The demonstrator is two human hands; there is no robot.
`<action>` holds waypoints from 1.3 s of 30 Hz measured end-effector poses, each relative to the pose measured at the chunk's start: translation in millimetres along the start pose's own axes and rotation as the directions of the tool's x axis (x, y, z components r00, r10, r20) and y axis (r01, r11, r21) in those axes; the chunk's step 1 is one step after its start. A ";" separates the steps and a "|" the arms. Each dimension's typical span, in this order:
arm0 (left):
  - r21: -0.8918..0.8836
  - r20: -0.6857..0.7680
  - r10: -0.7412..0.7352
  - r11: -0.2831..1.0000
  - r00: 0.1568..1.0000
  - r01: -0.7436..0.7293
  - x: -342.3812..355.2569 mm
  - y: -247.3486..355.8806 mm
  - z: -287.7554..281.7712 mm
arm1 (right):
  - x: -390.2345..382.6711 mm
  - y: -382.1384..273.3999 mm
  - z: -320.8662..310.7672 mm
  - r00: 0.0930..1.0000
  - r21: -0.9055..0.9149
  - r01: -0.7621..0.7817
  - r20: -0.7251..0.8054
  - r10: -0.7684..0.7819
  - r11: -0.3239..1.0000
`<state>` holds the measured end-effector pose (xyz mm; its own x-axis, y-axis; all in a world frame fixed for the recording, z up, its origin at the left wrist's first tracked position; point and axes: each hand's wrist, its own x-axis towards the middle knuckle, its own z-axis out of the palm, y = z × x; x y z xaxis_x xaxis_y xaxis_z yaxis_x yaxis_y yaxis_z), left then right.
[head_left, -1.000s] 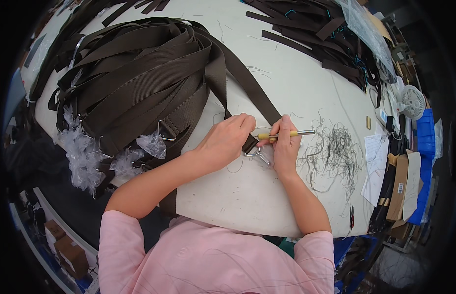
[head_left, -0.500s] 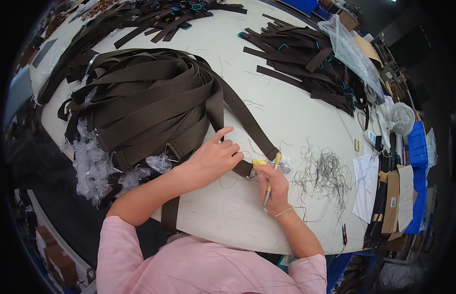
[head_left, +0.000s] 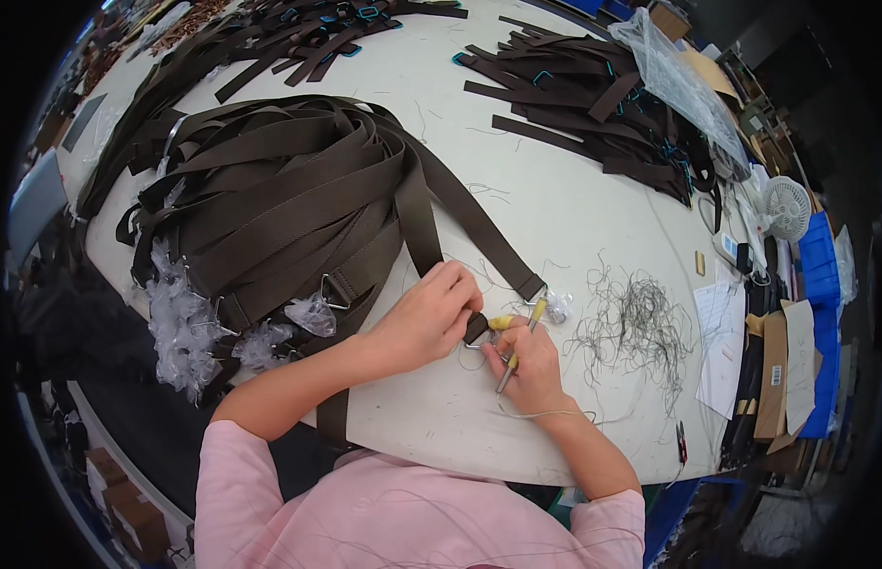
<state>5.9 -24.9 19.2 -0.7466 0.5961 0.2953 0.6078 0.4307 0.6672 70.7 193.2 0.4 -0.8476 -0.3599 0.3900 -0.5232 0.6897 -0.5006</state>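
Note:
My left hand pinches the end of a dark brown webbing strap, just behind its metal ring. Close beside it on the right, my right hand is closed round a slim pen-like tool with yellow and metal parts. A yellow covering shows on a finger of that hand. Its fingertips are near the metal ring; whether they touch it I cannot tell. Another strap end lies just beyond, with a metal ring and clear plastic wrap. Both straps run from a large looped pile of webbing on the left.
Loose dark threads lie tangled right of my hands. Small thread snips rest near the table's front edge. Shorter straps with blue buckles are heaped at the far right. Paper sheets, a white fan and blue bins line the right side.
My left hand has moved slightly right and down, and its raised fingers have closed on the strap end. My right hand has shifted a little down, turning the tool slightly.

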 end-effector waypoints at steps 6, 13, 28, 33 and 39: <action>-0.096 0.113 -0.191 0.975 0.975 0.202 -17.5 8.8 -4.5 | 15.6 12.6 -19.8 0.957 0.118 0.095 -0.283 -0.058 0.988; -0.174 0.125 -0.191 0.962 0.974 0.211 -19.3 0.8 -8.1 | 30.0 -1.6 -13.6 0.867 0.777 -0.376 0.103 0.488 0.505; -0.068 0.021 -0.118 0.991 0.993 0.119 -17.2 5.1 -4.7 | 32.1 1.3 9.7 0.746 0.775 -0.506 0.172 0.643 0.379; -0.067 -0.001 -0.118 0.991 0.993 0.117 -17.1 7.1 -4.6 | 31.5 2.2 11.1 0.761 0.783 -0.490 0.170 0.626 0.383; -0.051 -0.021 -0.104 0.993 0.994 0.103 -15.2 7.0 -3.9 | 32.8 1.2 8.9 0.763 0.773 -0.503 0.187 0.618 0.387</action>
<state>20.5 -33.5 22.1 -0.8113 0.5338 0.2385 0.5131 0.4544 0.7282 41.5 176.6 5.8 -0.9871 0.0338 -0.1564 0.1551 -0.0372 -0.9872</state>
